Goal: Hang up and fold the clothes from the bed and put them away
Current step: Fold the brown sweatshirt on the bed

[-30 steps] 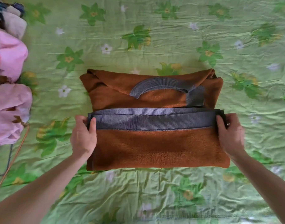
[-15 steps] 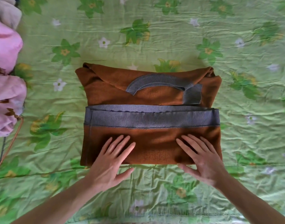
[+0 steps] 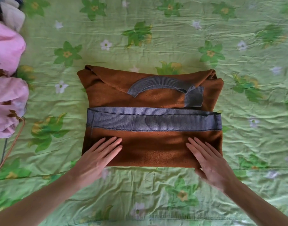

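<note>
The fingers of the left hand (image 3: 94,159) lay straight and slightly spread, pressing flat on the lower flap of the brown sweater (image 3: 149,95); the fingers of the right hand (image 3: 210,163) lay likewise, straight and apart, gripping nothing. Both hands sat at the 6 o'clock edge of the garment, the left toward 7 o'clock, the right toward 5 o'clock. The sweater lay folded at the centre of the bed (image 3: 156,30), its grey hem band (image 3: 153,120) turned up across the middle and the grey collar (image 3: 158,82) exposed toward 12 o'clock. A judged risk: the knit was thick and springy, so the flap could lift or slide once pressure was released, and the loose corners at 10 and 2 o'clock could spill out during the next fold or lift, since nothing pinned them. Uneven pressing could also skew the hem band. A pile of pink clothes (image 3: 8,75) waited at 9 o'clock. Compared with half a second earlier, both hands had shifted slightly outward and toward the near edge, still flat; a second earlier they had pinched the hem band's ends.
</note>
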Tool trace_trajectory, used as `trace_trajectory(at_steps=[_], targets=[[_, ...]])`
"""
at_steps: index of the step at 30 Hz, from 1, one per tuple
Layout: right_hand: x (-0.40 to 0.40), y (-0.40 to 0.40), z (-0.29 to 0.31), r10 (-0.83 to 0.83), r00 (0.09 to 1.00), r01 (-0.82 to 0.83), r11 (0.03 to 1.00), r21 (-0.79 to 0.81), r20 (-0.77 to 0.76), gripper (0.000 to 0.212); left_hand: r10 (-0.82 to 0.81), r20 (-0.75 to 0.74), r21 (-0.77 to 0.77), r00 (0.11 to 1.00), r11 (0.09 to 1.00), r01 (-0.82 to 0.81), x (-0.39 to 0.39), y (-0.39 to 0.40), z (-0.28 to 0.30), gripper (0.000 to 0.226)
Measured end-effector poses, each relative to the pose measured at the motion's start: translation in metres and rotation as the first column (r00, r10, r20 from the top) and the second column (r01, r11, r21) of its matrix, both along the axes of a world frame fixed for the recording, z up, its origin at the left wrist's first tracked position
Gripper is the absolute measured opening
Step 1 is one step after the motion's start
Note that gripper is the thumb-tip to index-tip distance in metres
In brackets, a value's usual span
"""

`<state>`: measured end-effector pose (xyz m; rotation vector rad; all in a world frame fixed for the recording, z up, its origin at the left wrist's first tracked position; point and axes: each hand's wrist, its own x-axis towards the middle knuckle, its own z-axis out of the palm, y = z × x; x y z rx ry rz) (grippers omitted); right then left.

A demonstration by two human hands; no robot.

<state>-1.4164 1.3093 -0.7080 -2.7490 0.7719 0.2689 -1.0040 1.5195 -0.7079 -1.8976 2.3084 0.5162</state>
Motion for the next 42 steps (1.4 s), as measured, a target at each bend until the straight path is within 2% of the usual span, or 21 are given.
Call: trace_trajectory(at_steps=[3,6,8,9,11,15,17,19,21,22,23,24,27,29,30,35,39,42], targets=[[-0.005,0.000,0.010,-0.067,0.997,0.067,0.998,-0.002,0.024,0.100,0.074,-0.023,-0.041,0.997,0.996,-0.075,0.005,0.004,0.009,0.103],[-0.014,-0.007,0.017,-0.021,0.996,0.021,1.000,-0.007,0.091,0.070,0.192,-0.134,-0.116,0.972,0.971,-0.208,0.011,0.005,0.021,0.085],[-0.022,-0.017,0.026,-0.080,0.983,0.060,0.991,0.124,0.167,0.057,0.334,-0.263,-0.125,0.905,0.919,-0.375,0.019,0.003,0.032,0.073],[-0.023,-0.022,0.032,-0.182,0.966,0.139,0.964,0.227,0.182,0.060,0.401,-0.338,-0.107,0.852,0.883,-0.458,0.025,0.002,0.038,0.064],[-0.022,-0.032,0.044,-0.426,0.885,0.342,0.870,0.356,0.189,0.067,0.490,-0.474,-0.067,0.732,0.809,-0.584,0.036,0.000,0.046,0.042],[-0.004,-0.057,0.058,-0.739,0.620,0.576,0.658,0.485,0.264,0.049,0.642,-0.653,0.081,0.402,0.587,-0.806,0.047,-0.014,0.054,0.015],[0.007,-0.076,0.066,-0.832,0.484,0.581,0.537,0.612,0.271,0.042,0.693,-0.696,0.170,0.187,0.412,-0.895,0.052,-0.030,0.053,0.014],[0.020,-0.094,0.071,-0.876,0.379,0.555,0.473,0.684,0.298,0.035,0.701,-0.712,0.264,-0.033,0.224,-0.938,0.062,-0.048,0.052,0.015],[0.038,-0.109,0.074,-0.900,0.288,0.579,0.435,0.689,0.327,0.022,0.661,-0.726,0.372,-0.188,0.148,-0.917,0.075,-0.067,0.052,0.012],[0.047,-0.116,0.075,-0.898,0.277,0.619,0.440,0.651,0.343,0.013,0.644,-0.734,0.394,-0.215,0.145,-0.908,0.082,-0.076,0.053,0.009],[0.058,-0.123,0.076,-0.892,0.287,0.661,0.448,0.601,0.350,0.001,0.639,-0.747,0.367,-0.186,0.162,-0.916,0.088,-0.085,0.054,0.005],[0.068,-0.131,0.074,-0.876,0.303,0.705,0.471,0.530,0.376,0.009,0.636,-0.762,0.309,-0.124,0.188,-0.932,0.094,-0.095,0.057,0.003],[0.097,-0.155,0.071,-0.821,0.358,0.759,0.534,0.373,0.445,0.024,0.662,-0.740,0.092,0.123,0.280,-0.956,0.105,-0.126,0.058,0.017],[0.112,-0.173,0.065,-0.807,0.387,0.767,0.551,0.331,0.446,0.031,0.699,-0.678,-0.005,0.225,0.301,-0.954,0.110,-0.143,0.050,0.024],[0.117,-0.182,0.062,-0.808,0.398,0.769,0.552,0.322,0.435,0.034,0.717,-0.652,-0.040,0.248,0.294,-0.955,0.113,-0.152,0.044,0.028],[0.132,-0.223,0.037,-0.809,0.464,0.809,0.553,0.201,0.360,0.043,0.725,-0.629,-0.119,0.280,0.267,-0.956,0.132,-0.196,0.022,0.043],[0.140,-0.242,0.017,-0.837,0.488,0.856,0.514,0.048,0.249,0.046,0.791,-0.525,-0.138,0.315,0.286,-0.948,0.148,-0.222,0.004,0.046],[0.147,-0.246,0.016,-0.840,0.491,0.864,0.504,-0.004,0.230,0.048,0.850,-0.485,-0.086,0.205,0.187,-0.979,0.146,-0.234,0.005,0.036]])
